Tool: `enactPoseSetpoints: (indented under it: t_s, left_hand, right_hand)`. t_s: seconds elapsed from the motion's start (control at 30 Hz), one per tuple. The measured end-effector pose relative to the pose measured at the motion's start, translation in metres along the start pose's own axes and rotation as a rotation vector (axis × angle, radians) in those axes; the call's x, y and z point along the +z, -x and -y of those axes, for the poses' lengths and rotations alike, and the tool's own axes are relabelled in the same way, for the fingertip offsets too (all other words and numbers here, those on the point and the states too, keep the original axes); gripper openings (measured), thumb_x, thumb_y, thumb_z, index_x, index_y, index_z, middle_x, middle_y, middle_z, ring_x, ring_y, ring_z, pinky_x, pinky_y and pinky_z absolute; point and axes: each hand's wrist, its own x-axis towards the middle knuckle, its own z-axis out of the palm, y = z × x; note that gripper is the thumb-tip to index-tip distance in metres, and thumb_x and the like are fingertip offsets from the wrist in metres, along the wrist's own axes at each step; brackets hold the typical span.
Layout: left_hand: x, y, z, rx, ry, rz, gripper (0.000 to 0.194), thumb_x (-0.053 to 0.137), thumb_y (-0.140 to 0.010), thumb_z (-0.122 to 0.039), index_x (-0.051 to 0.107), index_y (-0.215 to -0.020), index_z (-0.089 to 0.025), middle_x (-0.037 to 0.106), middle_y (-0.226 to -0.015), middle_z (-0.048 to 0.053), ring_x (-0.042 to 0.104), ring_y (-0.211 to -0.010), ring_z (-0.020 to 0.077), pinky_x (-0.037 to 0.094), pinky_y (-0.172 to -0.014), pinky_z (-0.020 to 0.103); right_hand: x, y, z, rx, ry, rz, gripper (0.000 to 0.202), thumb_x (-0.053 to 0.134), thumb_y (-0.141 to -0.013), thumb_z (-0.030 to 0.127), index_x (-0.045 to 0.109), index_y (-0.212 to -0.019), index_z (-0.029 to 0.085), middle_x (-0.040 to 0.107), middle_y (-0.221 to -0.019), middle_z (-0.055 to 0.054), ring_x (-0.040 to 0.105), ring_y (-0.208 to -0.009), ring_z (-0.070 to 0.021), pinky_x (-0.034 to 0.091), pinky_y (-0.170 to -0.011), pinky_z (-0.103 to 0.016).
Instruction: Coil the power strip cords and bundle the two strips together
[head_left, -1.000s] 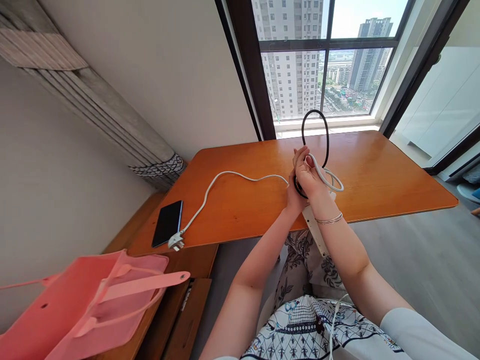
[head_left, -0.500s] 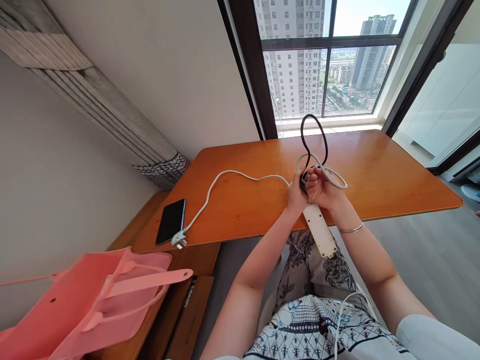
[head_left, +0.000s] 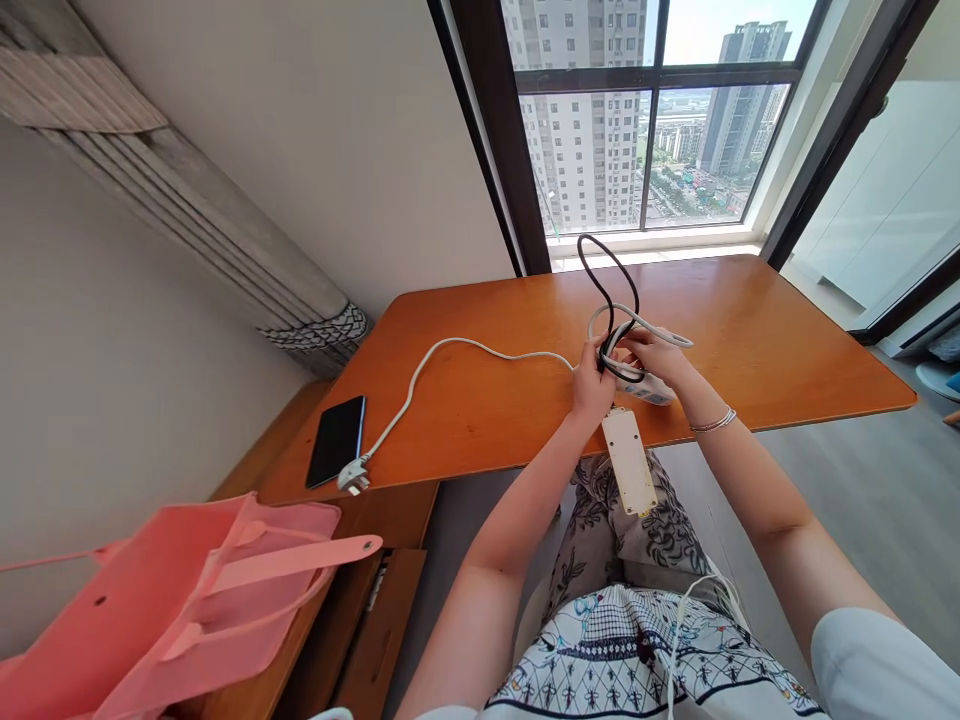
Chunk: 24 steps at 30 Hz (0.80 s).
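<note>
My left hand (head_left: 594,382) is closed around the bundled cables near the table's front edge. A black cable (head_left: 634,285) loops up from it toward the window, with white cable coils (head_left: 667,338) beside it. My right hand (head_left: 654,356) pinches the coils just to the right. Under the right hand lies a white block-shaped piece (head_left: 651,388), partly covered. A cream power strip (head_left: 630,462) hangs below my left hand, over my lap. The white cord (head_left: 466,341) runs left across the table to a plug (head_left: 353,475).
A dark phone (head_left: 336,441) lies at the left end of the orange-brown table (head_left: 480,430). A pink bag (head_left: 247,590) stands open at the lower left. Beyond the table is a window (head_left: 652,78); a gathered curtain (head_left: 217,220) hangs at the left.
My right hand has moved slightly away from the left and turned. The black loop has tilted left, more cable coils show between the hands, and the white block-shaped piece has come into view.
</note>
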Motion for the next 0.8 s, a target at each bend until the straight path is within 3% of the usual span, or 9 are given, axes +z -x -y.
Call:
enactPoseSetpoints:
  t_s: [0.13, 0.27, 0.37, 0.5, 0.7, 0.8]
  left_hand:
    - [-0.001, 0.0, 0.005, -0.029, 0.041, 0.017, 0.04, 0.063, -0.09, -0.043, 0.058, -0.124, -0.021, 0.073, -0.099, 0.006, 0.066, -0.078, 0.0171, 0.05, -0.07, 0.028]
    - [-0.001, -0.005, 0.007, -0.079, 0.116, 0.052, 0.041, 0.065, -0.088, -0.049, 0.059, -0.118, -0.021, 0.069, -0.085, 0.002, 0.06, -0.065, 0.0133, 0.045, -0.059, 0.024]
    - [-0.004, -0.012, 0.005, -0.082, 0.149, 0.099, 0.039, 0.069, -0.082, -0.054, 0.061, -0.102, -0.021, 0.067, -0.08, 0.002, 0.061, -0.068, 0.0139, 0.047, -0.061, 0.025]
    - [-0.012, -0.02, 0.003, -0.172, 0.248, 0.246, 0.042, 0.077, -0.072, -0.056, 0.058, -0.085, -0.021, 0.065, -0.072, 0.0, 0.057, -0.059, 0.0125, 0.047, -0.055, 0.025]
    - [-0.018, -0.015, 0.006, -0.217, 0.322, 0.339, 0.043, 0.08, -0.069, -0.053, 0.057, -0.088, -0.021, 0.057, -0.065, -0.003, 0.051, -0.05, 0.01, 0.044, -0.049, 0.025]
    - [-0.017, -0.013, 0.002, -0.198, 0.334, 0.384, 0.043, 0.079, -0.07, -0.054, 0.059, -0.09, -0.021, 0.052, -0.061, -0.005, 0.046, -0.048, 0.0084, 0.039, -0.047, 0.023]
  right_hand:
    - [0.011, -0.007, -0.007, -0.126, 0.031, -0.122, 0.007, 0.068, -0.078, 0.024, 0.073, -0.08, 0.019, 0.067, -0.071, 0.001, 0.046, -0.052, -0.0079, 0.04, -0.05, -0.024]
    - [0.018, -0.003, -0.011, -0.303, 0.029, -0.226, 0.022, 0.071, -0.078, 0.041, 0.068, -0.077, 0.019, 0.06, -0.066, 0.002, 0.048, -0.057, -0.0092, 0.039, -0.053, -0.023]
    - [0.016, -0.002, -0.01, -0.367, 0.007, -0.143, 0.03, 0.067, -0.079, 0.049, 0.065, -0.076, 0.02, 0.061, -0.068, 0.001, 0.053, -0.06, -0.0107, 0.04, -0.055, -0.024]
    - [0.009, -0.002, -0.006, -0.289, 0.002, 0.056, 0.034, 0.069, -0.077, 0.052, 0.059, -0.068, 0.02, 0.058, -0.061, 0.0, 0.048, -0.056, -0.0108, 0.037, -0.052, -0.025]
    - [0.001, 0.002, 0.005, -0.357, 0.021, 0.159, 0.022, 0.073, -0.073, 0.039, 0.07, -0.082, 0.02, 0.062, -0.07, 0.0, 0.049, -0.063, -0.0124, 0.04, -0.058, -0.027]
    - [-0.002, 0.004, 0.006, -0.332, 0.055, 0.185, 0.018, 0.072, -0.074, 0.035, 0.071, -0.081, 0.019, 0.062, -0.07, 0.001, 0.043, -0.058, -0.0099, 0.034, -0.052, -0.025]
